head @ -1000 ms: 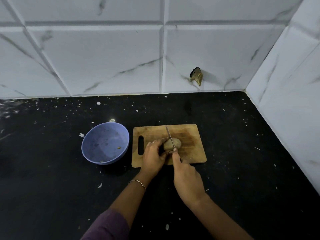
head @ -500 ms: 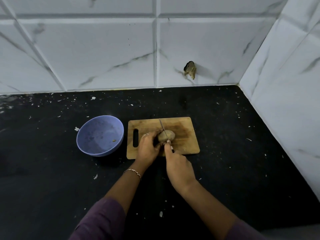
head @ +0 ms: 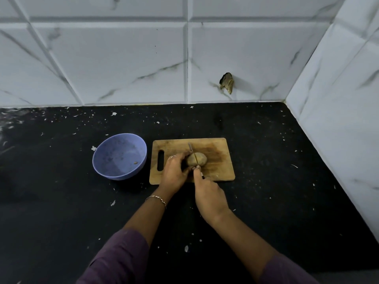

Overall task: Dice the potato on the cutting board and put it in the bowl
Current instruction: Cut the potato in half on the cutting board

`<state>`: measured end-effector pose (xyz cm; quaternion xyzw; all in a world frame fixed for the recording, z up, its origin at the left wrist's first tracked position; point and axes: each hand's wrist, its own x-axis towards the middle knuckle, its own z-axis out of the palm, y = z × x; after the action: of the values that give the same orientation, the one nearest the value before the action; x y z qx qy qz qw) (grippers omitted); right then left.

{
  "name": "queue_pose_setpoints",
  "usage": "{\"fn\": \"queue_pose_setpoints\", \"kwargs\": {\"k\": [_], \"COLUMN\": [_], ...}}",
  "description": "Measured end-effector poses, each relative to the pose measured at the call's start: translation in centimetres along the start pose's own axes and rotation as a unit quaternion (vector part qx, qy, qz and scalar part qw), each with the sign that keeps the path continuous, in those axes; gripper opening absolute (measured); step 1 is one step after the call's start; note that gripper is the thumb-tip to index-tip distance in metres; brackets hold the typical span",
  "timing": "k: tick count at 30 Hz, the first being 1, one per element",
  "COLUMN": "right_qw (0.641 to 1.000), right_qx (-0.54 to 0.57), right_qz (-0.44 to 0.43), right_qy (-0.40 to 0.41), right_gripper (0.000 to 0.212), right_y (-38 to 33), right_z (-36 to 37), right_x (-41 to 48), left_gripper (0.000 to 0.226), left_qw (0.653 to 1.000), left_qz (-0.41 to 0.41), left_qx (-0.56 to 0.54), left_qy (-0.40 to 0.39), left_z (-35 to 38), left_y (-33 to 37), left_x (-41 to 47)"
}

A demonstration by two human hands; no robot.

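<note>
Black desk w/ white specks is seen under a white tiled wall. A wooden cutting board is laid near the middle, and the potato is set on it. The potato's long axis is run from 9 to 3 o'clock. Its 9 o'clock end is held by the L hand, w/ fingers curled over the top. The knife is gripped by the R hand, placed at 6 o'clock from the potato, w/ fingers wrapped round the handle and one finger laid along the top. The blade is lined up approx. 12 to 6 o'clock, so the potato is crossed the short way, near its middle. A pale cut line is seen there. The 3 o'clock half is left free. The L hand is nearer the potato. The blue bowl is stood at 9 o'clock from the board, just beside it. Most likely the blade must be pushed down next, kept off the L fingers.
</note>
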<state>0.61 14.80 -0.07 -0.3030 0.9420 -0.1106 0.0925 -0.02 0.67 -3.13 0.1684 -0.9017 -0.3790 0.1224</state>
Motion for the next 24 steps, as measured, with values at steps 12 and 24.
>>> {"fn": "queue_pose_setpoints", "kwargs": {"k": [12,24], "right_qw": [0.999,0.999], "right_qx": [0.000,-0.001], "right_qz": [-0.008,-0.010], "right_qy": [-0.032,-0.045], "right_gripper": [0.057,0.059], "right_y": [0.6,1.1], "right_z": [-0.1,0.3], "right_x": [-1.5,-2.9], "left_gripper": [0.053,0.049], "left_qw": [0.999,0.995], "left_qz": [-0.036,-0.083], "left_qx": [0.016,0.061], "left_qy": [0.003,-0.014], "left_z": [0.1,-1.3], "left_y": [0.1,-0.1], "left_x": [0.1,0.8]}}
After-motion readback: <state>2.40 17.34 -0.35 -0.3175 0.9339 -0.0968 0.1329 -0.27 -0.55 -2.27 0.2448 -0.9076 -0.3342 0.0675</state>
